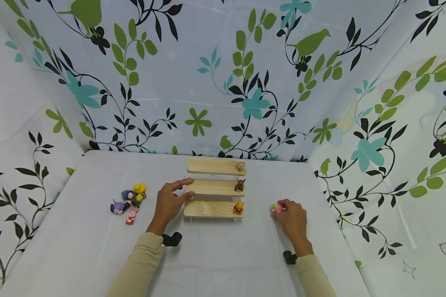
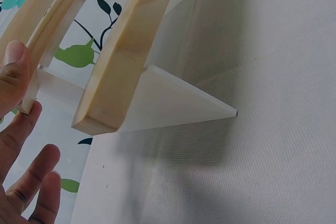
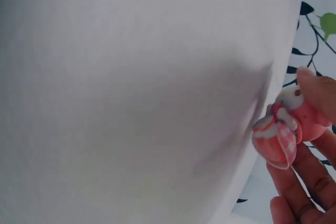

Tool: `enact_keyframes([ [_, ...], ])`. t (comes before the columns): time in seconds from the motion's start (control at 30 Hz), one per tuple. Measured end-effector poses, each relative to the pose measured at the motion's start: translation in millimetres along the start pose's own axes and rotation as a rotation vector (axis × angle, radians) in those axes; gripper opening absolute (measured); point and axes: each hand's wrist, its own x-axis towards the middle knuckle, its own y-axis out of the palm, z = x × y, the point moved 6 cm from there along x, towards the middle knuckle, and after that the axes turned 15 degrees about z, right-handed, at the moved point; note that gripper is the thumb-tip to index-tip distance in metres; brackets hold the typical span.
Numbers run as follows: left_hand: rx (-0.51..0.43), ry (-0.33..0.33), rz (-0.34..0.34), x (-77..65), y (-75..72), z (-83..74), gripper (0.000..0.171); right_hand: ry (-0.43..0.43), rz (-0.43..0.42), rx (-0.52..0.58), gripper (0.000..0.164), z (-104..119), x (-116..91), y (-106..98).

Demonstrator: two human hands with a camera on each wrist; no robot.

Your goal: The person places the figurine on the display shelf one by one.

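A three-tier shelf of pale wooden boards (image 1: 212,187) on clear side supports (image 2: 178,100) stands mid-table. My left hand (image 1: 169,203) pinches the left end of its middle board between thumb and finger; the other fingers are spread apart. To the right of the shelf, my right hand (image 1: 294,219) holds a small pink figurine (image 3: 275,140) above the tabletop, between thumb and fingers. One figurine sits at the right end of each board: a pale brown one (image 1: 240,166) on top, a dark brown one (image 1: 239,185) in the middle, a yellow bear in red (image 1: 238,208) at the bottom.
Left of the shelf lies a cluster of several small figurines, among them a yellow one (image 1: 139,189), a purple one (image 1: 117,207) and a pink one (image 1: 131,215). A white cloth covers the table (image 1: 223,264). Leaf-patterned curtains (image 1: 215,82) hang behind and beside it.
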Motion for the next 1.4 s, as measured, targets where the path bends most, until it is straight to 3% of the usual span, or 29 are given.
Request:
enact_keyframes([
  [0.23, -0.005, -0.006, -0.002, -0.1, 0.3, -1.0, 0.046, 0.049, 0.010, 0.260, 0.043, -0.7, -0.7, -5.7],
  [0.4, -0.003, -0.010, 0.000, -0.2, 0.7, -0.9, 0.046, 0.063, 0.023, 0.376, 0.045, 4.6, 0.6, -12.4],
  [0.77, -0.004, -0.008, -0.002, -0.5, 1.2, -1.9, 0.046, 0.010, 0.038, 0.537, 0.049, 20.1, 6.4, -26.6],
  [1.13, -0.006, 0.015, -0.010, 0.1, 1.1, -1.1, 0.045, -0.111, 0.030, 0.625, 0.040, 41.9, 16.6, -42.6],
  [1.4, 0.003, 0.031, -0.012, 0.7, 0.9, -0.8, 0.045, -0.163, 0.053, 0.696, 0.044, 63.7, 26.4, -58.1],
])
